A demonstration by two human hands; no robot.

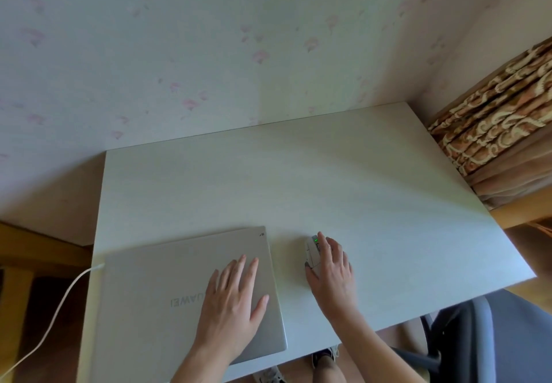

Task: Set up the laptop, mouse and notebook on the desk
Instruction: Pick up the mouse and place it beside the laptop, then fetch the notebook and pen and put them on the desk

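**Closed HUAWEI laptop and white mouse under two hands**

A silver laptop [191, 299] lies shut at the lower left of the frame, its lid lettering reading HUAWEI (upside down from this view). The left hand [231, 302] rests flat on the lid, fingers spread, its grip open. A white cable [56, 308] runs from the laptop's left edge down to the lower left corner.

Just right of the laptop, the right hand [331, 266] covers a white mouse [312, 252], its grip curled loosely over it; a small green light shows near the mouse's front.

The desk [328, 179] is pale and matte, set against floral wallpaper [179, 54]. A brown patterned curtain [493, 122] hangs at the right edge.
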